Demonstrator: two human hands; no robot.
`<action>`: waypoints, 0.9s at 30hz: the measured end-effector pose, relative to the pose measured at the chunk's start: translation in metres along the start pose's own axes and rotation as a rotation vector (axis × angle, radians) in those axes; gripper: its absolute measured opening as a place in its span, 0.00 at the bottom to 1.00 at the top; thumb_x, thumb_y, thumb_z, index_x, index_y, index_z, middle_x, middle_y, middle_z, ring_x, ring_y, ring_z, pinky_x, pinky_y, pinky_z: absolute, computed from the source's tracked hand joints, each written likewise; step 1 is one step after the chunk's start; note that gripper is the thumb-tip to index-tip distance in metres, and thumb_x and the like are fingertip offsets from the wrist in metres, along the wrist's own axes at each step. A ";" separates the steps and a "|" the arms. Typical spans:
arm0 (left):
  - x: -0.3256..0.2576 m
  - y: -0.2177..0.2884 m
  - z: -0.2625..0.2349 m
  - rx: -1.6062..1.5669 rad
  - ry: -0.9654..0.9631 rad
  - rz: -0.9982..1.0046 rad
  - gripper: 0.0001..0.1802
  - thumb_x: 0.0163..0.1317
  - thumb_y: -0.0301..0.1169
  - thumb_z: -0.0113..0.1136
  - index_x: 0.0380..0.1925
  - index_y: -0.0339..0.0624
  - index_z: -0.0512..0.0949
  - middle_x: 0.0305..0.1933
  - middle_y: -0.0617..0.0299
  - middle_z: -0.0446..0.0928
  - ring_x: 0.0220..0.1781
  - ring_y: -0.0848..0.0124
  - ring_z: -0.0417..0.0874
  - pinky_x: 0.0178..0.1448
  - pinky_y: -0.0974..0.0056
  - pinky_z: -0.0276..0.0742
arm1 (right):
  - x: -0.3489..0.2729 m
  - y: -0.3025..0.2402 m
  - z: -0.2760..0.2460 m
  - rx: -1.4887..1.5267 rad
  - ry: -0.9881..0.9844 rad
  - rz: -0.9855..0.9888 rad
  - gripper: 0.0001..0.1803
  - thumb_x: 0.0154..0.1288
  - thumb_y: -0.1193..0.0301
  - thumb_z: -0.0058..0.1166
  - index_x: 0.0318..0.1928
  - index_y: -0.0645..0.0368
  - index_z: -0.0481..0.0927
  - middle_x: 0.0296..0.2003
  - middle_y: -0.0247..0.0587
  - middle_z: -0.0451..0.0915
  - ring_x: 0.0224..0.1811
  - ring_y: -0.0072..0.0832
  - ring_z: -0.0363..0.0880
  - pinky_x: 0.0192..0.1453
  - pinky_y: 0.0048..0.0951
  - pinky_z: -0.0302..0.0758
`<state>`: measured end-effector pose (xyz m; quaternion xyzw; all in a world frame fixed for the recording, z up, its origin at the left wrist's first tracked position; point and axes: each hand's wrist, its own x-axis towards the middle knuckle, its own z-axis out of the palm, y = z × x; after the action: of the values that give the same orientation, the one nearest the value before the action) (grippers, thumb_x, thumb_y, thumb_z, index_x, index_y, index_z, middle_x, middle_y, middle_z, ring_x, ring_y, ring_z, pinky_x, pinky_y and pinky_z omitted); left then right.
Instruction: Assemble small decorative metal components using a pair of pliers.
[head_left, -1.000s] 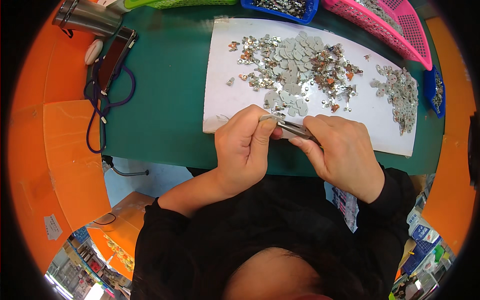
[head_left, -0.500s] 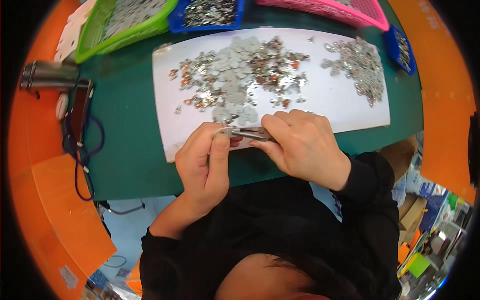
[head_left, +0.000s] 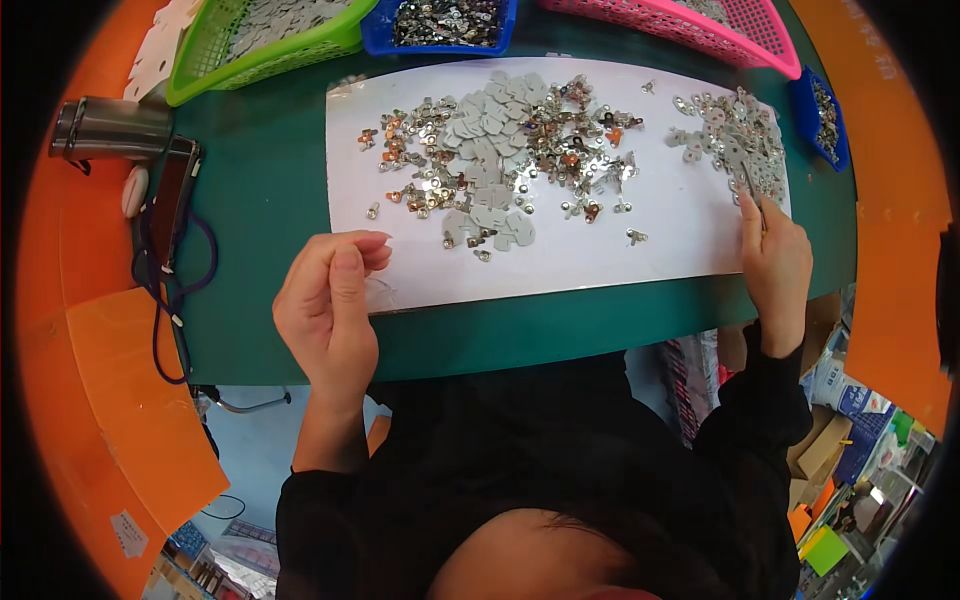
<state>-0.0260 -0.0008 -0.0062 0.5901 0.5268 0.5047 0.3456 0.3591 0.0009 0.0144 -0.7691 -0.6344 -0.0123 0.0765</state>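
My right hand grips a pair of slim metal pliers. Their tips reach into a heap of small assembled grey-and-silver pieces at the right end of the white board. My left hand hovers by the board's near left corner, fingers curled and thumb against them; anything inside is hidden. Mid-board lie flat grey pieces, with small shiny metal fittings and copper-coloured ones scattered around them.
Along the far edge stand a green basket, a blue tray and a pink basket. A smaller blue tray is at the right. On the left are a metal cup and a phone with a purple cord.
My hands have parted from the middle, where the pliers met a small grey piece in my left fingers. The right hand moved right with the pliers; the left drew back left.
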 end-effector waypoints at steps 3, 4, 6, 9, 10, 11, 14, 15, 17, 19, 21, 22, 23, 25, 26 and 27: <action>-0.004 0.001 -0.004 0.025 0.005 -0.012 0.12 0.75 0.25 0.50 0.37 0.28 0.81 0.36 0.56 0.82 0.37 0.71 0.84 0.45 0.69 0.79 | 0.005 0.003 0.008 -0.093 0.024 -0.073 0.20 0.76 0.57 0.49 0.35 0.61 0.81 0.21 0.54 0.77 0.25 0.52 0.78 0.29 0.48 0.69; -0.006 0.001 -0.005 0.030 0.002 -0.023 0.12 0.75 0.24 0.50 0.37 0.28 0.81 0.36 0.56 0.82 0.37 0.71 0.84 0.44 0.69 0.79 | 0.004 0.001 0.007 -0.094 0.025 -0.071 0.20 0.76 0.57 0.49 0.35 0.61 0.81 0.21 0.54 0.77 0.25 0.52 0.78 0.29 0.48 0.69; -0.007 0.000 -0.005 0.032 0.002 -0.036 0.12 0.75 0.24 0.50 0.37 0.28 0.81 0.35 0.57 0.82 0.37 0.71 0.84 0.44 0.70 0.78 | 0.004 -0.006 0.001 -0.079 0.054 -0.034 0.19 0.75 0.55 0.51 0.37 0.59 0.83 0.23 0.53 0.79 0.27 0.52 0.80 0.30 0.48 0.72; -0.006 0.001 -0.005 0.004 -0.004 -0.033 0.11 0.74 0.24 0.51 0.37 0.28 0.81 0.36 0.57 0.82 0.37 0.72 0.84 0.44 0.70 0.78 | 0.006 -0.007 -0.005 -0.260 0.036 -0.052 0.19 0.73 0.54 0.53 0.39 0.58 0.83 0.24 0.50 0.81 0.29 0.51 0.81 0.31 0.47 0.74; -0.004 0.003 -0.006 0.019 -0.010 -0.025 0.11 0.74 0.24 0.51 0.38 0.28 0.81 0.35 0.57 0.82 0.37 0.72 0.84 0.44 0.70 0.78 | 0.006 -0.007 -0.005 -0.257 0.035 -0.055 0.19 0.73 0.54 0.53 0.39 0.58 0.83 0.24 0.50 0.81 0.29 0.51 0.81 0.31 0.47 0.74; -0.003 0.002 -0.005 0.031 -0.014 -0.016 0.11 0.74 0.24 0.52 0.38 0.28 0.81 0.35 0.57 0.82 0.37 0.72 0.84 0.45 0.70 0.77 | 0.006 -0.004 -0.004 -0.288 0.048 -0.038 0.19 0.73 0.53 0.53 0.39 0.58 0.83 0.25 0.50 0.82 0.30 0.51 0.81 0.32 0.46 0.75; 0.003 -0.004 -0.009 0.040 0.042 -0.026 0.10 0.74 0.24 0.53 0.40 0.29 0.81 0.36 0.59 0.82 0.38 0.73 0.83 0.46 0.70 0.78 | 0.006 -0.002 -0.004 -0.327 0.105 -0.027 0.19 0.73 0.53 0.53 0.40 0.58 0.83 0.29 0.50 0.82 0.33 0.49 0.82 0.34 0.45 0.76; 0.004 -0.005 -0.013 0.048 0.052 -0.030 0.10 0.74 0.24 0.53 0.40 0.29 0.81 0.36 0.59 0.82 0.38 0.73 0.83 0.46 0.70 0.78 | 0.006 -0.004 -0.004 -0.336 0.149 -0.028 0.19 0.73 0.53 0.54 0.40 0.58 0.83 0.30 0.50 0.83 0.35 0.48 0.82 0.35 0.45 0.76; 0.007 -0.008 -0.019 -0.052 0.158 -0.068 0.09 0.73 0.23 0.54 0.42 0.29 0.81 0.38 0.60 0.82 0.40 0.75 0.83 0.47 0.71 0.77 | 0.007 -0.008 -0.003 -0.272 0.150 -0.045 0.18 0.73 0.56 0.54 0.40 0.59 0.82 0.33 0.49 0.82 0.37 0.47 0.82 0.37 0.42 0.75; 0.014 -0.009 -0.024 -0.037 0.203 -0.072 0.08 0.72 0.23 0.55 0.43 0.29 0.81 0.39 0.61 0.82 0.41 0.76 0.82 0.47 0.72 0.77 | 0.006 -0.014 -0.002 -0.034 0.240 -0.111 0.15 0.73 0.60 0.55 0.40 0.61 0.80 0.31 0.47 0.79 0.33 0.45 0.79 0.37 0.38 0.73; 0.023 -0.010 -0.028 0.040 0.217 -0.075 0.07 0.71 0.23 0.57 0.43 0.30 0.81 0.39 0.61 0.82 0.41 0.76 0.83 0.48 0.73 0.76 | 0.003 -0.027 0.001 0.145 0.135 -0.089 0.12 0.73 0.65 0.55 0.40 0.63 0.78 0.30 0.47 0.77 0.31 0.42 0.75 0.37 0.35 0.71; 0.025 -0.015 -0.031 0.106 0.192 -0.074 0.06 0.69 0.23 0.61 0.42 0.32 0.82 0.39 0.62 0.83 0.41 0.78 0.82 0.48 0.73 0.76 | 0.001 -0.033 0.005 0.192 0.098 -0.198 0.11 0.73 0.66 0.54 0.40 0.63 0.77 0.30 0.47 0.75 0.31 0.40 0.74 0.38 0.33 0.70; 0.028 -0.015 -0.030 0.258 0.149 -0.062 0.07 0.64 0.23 0.64 0.41 0.35 0.83 0.39 0.62 0.84 0.41 0.73 0.83 0.47 0.70 0.76 | 0.000 -0.038 0.009 0.234 0.064 -0.304 0.10 0.73 0.68 0.54 0.40 0.64 0.76 0.30 0.47 0.74 0.31 0.38 0.73 0.38 0.32 0.69; 0.035 -0.013 -0.029 0.502 -0.001 0.070 0.09 0.59 0.24 0.67 0.40 0.38 0.83 0.38 0.60 0.84 0.41 0.64 0.83 0.48 0.64 0.76 | -0.003 -0.052 0.014 0.334 0.033 -0.285 0.09 0.72 0.70 0.53 0.40 0.65 0.75 0.31 0.46 0.73 0.34 0.34 0.73 0.41 0.30 0.69; 0.038 -0.015 -0.028 0.580 -0.056 0.146 0.09 0.57 0.26 0.68 0.39 0.41 0.84 0.39 0.60 0.83 0.44 0.59 0.80 0.49 0.60 0.74 | -0.004 -0.059 0.013 0.419 0.067 -0.316 0.08 0.71 0.72 0.52 0.39 0.65 0.75 0.31 0.44 0.73 0.34 0.33 0.73 0.41 0.29 0.68; 0.039 -0.017 -0.025 0.587 -0.051 0.142 0.09 0.57 0.26 0.68 0.39 0.41 0.84 0.39 0.60 0.83 0.44 0.59 0.80 0.49 0.60 0.74 | -0.005 -0.068 0.012 0.503 0.103 -0.344 0.07 0.70 0.73 0.52 0.39 0.66 0.75 0.31 0.43 0.73 0.35 0.32 0.73 0.42 0.28 0.68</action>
<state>-0.0572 0.0378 -0.0064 0.7125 0.5989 0.3388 0.1373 0.2910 0.0098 0.0084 -0.6057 -0.7337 0.0937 0.2933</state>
